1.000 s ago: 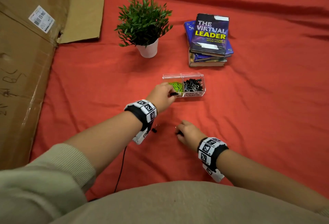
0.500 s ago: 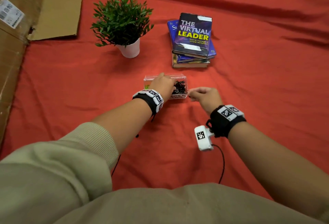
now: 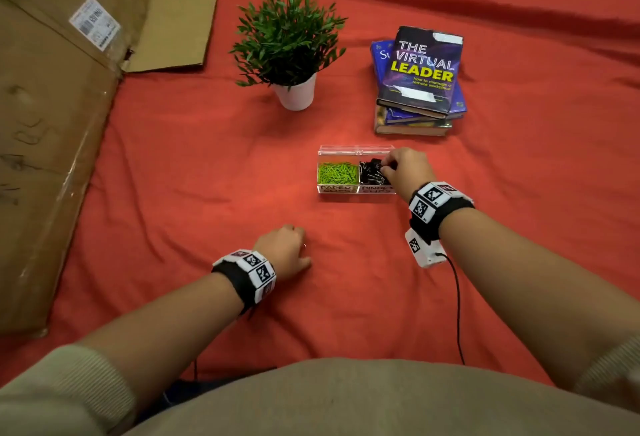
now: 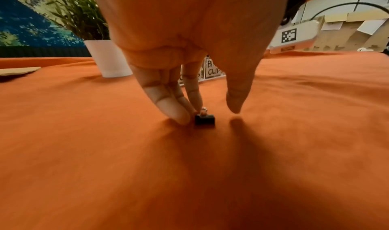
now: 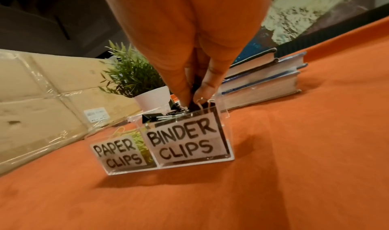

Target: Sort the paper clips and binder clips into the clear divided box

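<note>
From up at the head, the camera looked forward and down across the red cloth, taking in both forearms, the clear divided box, the potted plant and the stack of books. Down at the left wrist, the lens sat just above the cloth, close behind the fingers, facing the plant pot and a slice of the box labels. The right wrist camera tilted in near the box front, labels large, plant and books behind. All three views shared the box and the plant.
</note>
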Demonstrator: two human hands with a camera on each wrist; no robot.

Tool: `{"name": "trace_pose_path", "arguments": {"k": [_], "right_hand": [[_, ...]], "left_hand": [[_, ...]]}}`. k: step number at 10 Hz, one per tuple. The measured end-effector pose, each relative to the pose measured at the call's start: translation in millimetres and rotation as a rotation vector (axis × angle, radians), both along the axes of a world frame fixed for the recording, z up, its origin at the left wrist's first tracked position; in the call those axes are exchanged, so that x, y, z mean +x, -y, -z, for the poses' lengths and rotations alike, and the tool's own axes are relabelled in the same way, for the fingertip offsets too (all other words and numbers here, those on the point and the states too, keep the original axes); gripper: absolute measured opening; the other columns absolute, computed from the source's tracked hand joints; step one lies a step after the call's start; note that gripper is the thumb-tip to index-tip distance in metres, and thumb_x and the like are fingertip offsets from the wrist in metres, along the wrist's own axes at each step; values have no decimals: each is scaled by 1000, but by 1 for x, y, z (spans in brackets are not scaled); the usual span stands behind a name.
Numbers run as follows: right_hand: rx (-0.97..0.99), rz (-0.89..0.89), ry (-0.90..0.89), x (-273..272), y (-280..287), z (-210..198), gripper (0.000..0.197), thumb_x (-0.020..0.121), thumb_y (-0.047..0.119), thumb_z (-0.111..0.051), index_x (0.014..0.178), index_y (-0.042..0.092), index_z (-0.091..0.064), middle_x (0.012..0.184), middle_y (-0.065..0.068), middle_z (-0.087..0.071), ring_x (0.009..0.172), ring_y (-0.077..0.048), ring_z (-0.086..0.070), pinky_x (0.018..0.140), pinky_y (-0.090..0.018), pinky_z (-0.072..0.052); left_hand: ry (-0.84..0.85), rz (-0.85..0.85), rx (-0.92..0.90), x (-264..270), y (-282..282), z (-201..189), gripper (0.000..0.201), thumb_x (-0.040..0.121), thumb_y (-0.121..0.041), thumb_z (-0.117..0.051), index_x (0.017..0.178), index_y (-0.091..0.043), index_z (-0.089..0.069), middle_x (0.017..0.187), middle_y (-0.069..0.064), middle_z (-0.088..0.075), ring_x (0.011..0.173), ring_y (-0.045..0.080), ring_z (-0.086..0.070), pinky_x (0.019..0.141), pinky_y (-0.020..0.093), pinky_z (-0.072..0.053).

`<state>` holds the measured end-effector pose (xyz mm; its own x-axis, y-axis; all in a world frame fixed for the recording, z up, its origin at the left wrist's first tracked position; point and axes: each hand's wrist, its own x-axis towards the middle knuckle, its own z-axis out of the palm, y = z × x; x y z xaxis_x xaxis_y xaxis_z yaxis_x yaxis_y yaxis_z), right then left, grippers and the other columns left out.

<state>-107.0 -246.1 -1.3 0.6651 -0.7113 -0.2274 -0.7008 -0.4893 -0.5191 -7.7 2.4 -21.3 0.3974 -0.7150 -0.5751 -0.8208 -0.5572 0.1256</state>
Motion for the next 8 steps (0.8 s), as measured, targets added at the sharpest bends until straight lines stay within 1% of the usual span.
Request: {"name": "trace_pose_path", "arguments": {"k": [1, 2, 3, 4, 5, 6, 7, 8], "right_hand": [[-10, -44, -59, -2, -2, -1, 19, 87, 11, -60, 103, 5, -69, 108, -17, -68, 101, -32, -62, 90, -34, -49], [4, -59, -49, -6, -1, -2, 28, 84, 8, -62, 111, 11, -68, 114, -13, -67, 105, -28, -62, 94, -30, -47], [44, 13, 18, -9, 1, -6, 31, 80, 1, -56, 105, 13, -69, 105, -13, -69, 97, -27, -64, 85, -25, -47], [53, 41, 78, -13, 1, -10, 33, 80, -3, -51, 103, 11, -70, 103, -14, -69, 94, -28, -64, 83, -26, -47], [79, 71, 108, -17, 0, -14, 27, 80, -1, -53, 97, 10, -70, 98, -12, -70, 90, -26, -66, 81, -26, -48], [120, 105, 132, -29, -1, -18, 21, 81, 4, -57, 94, 11, -71, 91, -6, -71, 80, -19, -64, 69, -10, -45], [187, 99, 160, -42, -5, -31, 16, 83, 8, -60, 93, 13, -71, 83, 3, -69, 71, -9, -58, 57, -2, -37], [209, 81, 193, -66, -8, -53, 11, 84, 11, -63, 92, 15, -71, 69, 16, -61, 59, 4, -54, 56, -2, -37]], "left_hand": [[-58, -7, 8, -3, -11, 10, 40, 85, -37, -61, 113, -11, -50, 118, 12, -54, 110, 34, -58, 90, 42, -49], [-78, 8, -40, -6, -7, 11, 30, 87, -31, -57, 109, -11, -52, 116, 12, -55, 109, 34, -57, 90, 42, -49], [-77, 33, -146, -9, 7, -1, 24, 87, -33, -55, 101, -13, -53, 110, 10, -57, 103, 33, -59, 85, 41, -50], [-72, 50, -339, -14, 44, -24, 19, 87, -33, -55, 96, -16, -54, 106, 6, -59, 100, 28, -58, 79, 38, -49], [-67, 39, -513, -13, 96, -40, 14, 87, -29, -58, 95, -18, -56, 103, 3, -60, 101, 25, -56, 78, 35, -47], [-16, 33, -582, -10, 138, -39, 16, 88, -26, -59, 100, -16, -59, 106, 5, -60, 105, 25, -53, 82, 36, -43], [49, 74, -515, -5, 164, -34, 20, 91, -26, -56, 106, -12, -60, 112, 8, -58, 110, 26, -48, 92, 36, -39], [80, 95, -472, -1, 162, -17, 29, 93, -30, -54, 112, -10, -61, 116, 9, -54, 115, 27, -44, 97, 36, -37]]}}
